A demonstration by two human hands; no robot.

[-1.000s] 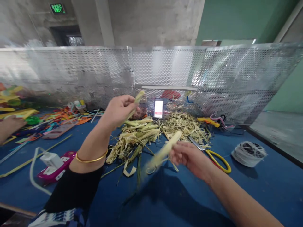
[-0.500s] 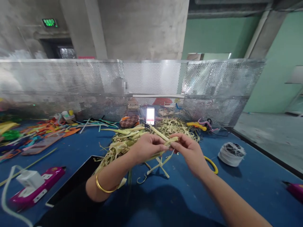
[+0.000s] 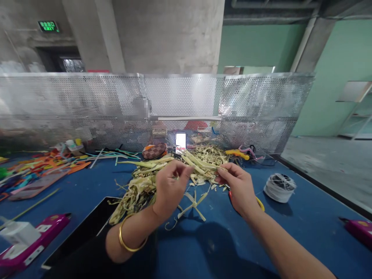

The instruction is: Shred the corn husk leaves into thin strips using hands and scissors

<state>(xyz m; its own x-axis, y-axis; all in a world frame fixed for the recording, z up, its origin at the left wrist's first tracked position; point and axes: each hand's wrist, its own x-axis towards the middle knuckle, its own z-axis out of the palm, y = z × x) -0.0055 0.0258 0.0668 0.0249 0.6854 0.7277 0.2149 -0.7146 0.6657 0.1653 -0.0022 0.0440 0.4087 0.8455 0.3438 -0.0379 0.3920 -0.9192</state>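
My right hand (image 3: pixel 235 182) pinches one end of a pale yellow-green strip of dried plant husk (image 3: pixel 206 165) between thumb and fingers. The strip slants away to the upper left. Just left of it, my left hand (image 3: pixel 173 185) is closed, thumb against curled fingers; whatever is between its fingertips is hidden. Below and between the hands, a star-shaped piece of crossed husk strips (image 3: pixel 194 202) lies on the blue table (image 3: pixel 186 248). A pile of dried husks (image 3: pixel 142 186) lies left of and behind my left hand, with more shredded husk (image 3: pixel 213 154) behind both hands.
A lit phone (image 3: pixel 180 140) stands at the back. White string spool (image 3: pixel 279 188) and yellow-handled tool (image 3: pixel 238 154) are on the right. On the left are a black tray-like panel (image 3: pixel 84 228), a purple power strip (image 3: pixel 43 236) and colourful scraps (image 3: pixel 43 164). A perforated metal screen (image 3: pixel 180 93) borders the table.
My hands have moved apart; before, they met at the husk strip. My left hand has turned more upright. The view has shifted slightly to the right.
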